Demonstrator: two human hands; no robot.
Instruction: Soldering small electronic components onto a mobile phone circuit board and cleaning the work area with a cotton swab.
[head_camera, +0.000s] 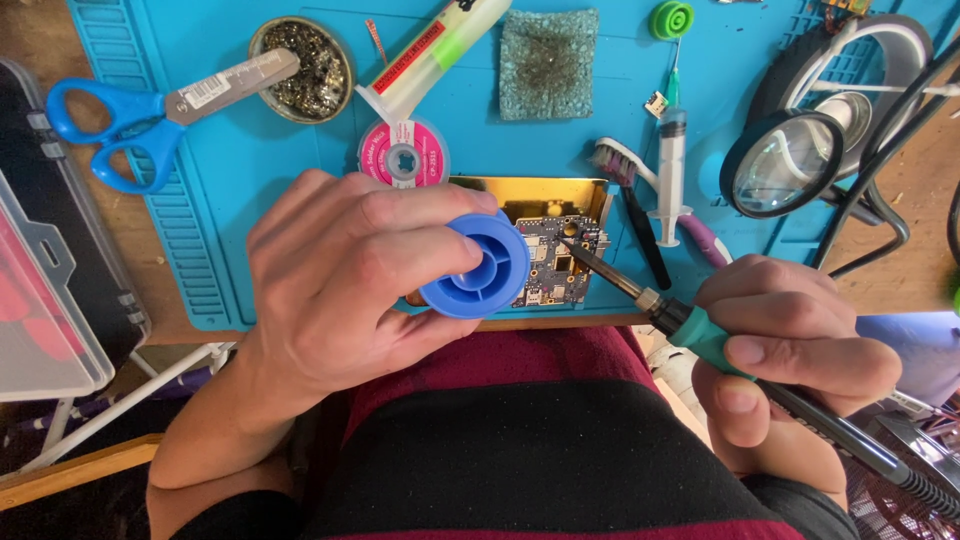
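Observation:
My left hand (340, 275) grips a blue plastic solder spool (480, 268), held just over the left side of a small dark circuit board (560, 262). The board rests on a gold-coloured holder plate (530, 190) on the blue work mat (250, 170). My right hand (790, 345) holds a soldering iron (690, 325) with a teal and black handle. Its tip (572, 243) touches the upper part of the board. The spool hides the board's left part.
On the mat lie blue-handled scissors (120, 125), a tin of brass wool (305, 68), a pink wick reel (404, 155), a green sponge (548, 62), a syringe (670, 165), a brush (615, 165) and tweezers (648, 240). A magnifier (782, 165) stands at the right, a grey case (50, 290) at the left.

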